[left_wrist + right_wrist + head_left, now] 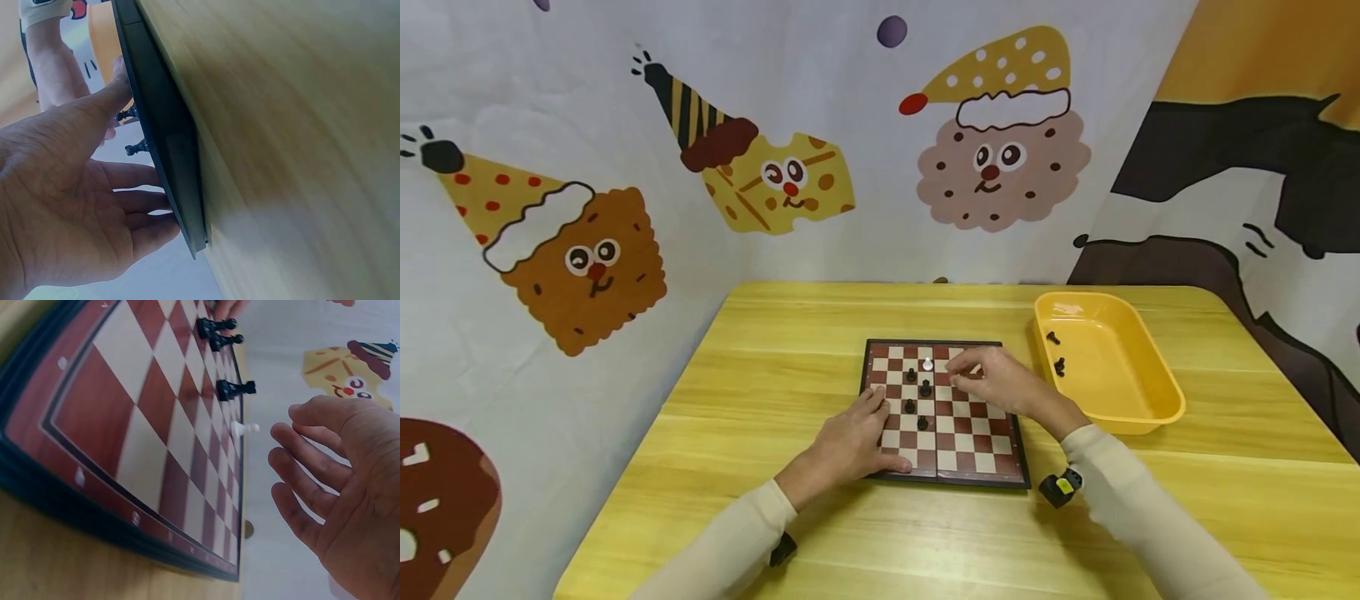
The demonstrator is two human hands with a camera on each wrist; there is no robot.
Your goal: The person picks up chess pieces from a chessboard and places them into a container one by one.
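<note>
A brown-and-cream chessboard [970, 433] lies on the table. My left hand [853, 437] rests on its left side, fingers on the squares and thumb near the front edge; the left wrist view shows this hand [81, 200] against the board's dark side [165, 125]. Several black chess pieces [925, 388] stand on the left half, with a white pawn [928, 364] behind them. Over the far right half hovers my right hand [996, 379], fingers loosely bent, just right of the pawn. No piece shows in this hand [350, 469] in the right wrist view.
A yellow plastic tray [1165, 383] stands right of the board, close to the right forearm. Inside it lie a few black chess pieces [1059, 367]. Behind the table [760, 350] hangs a cloth [880, 250] printed with cartoon figures.
</note>
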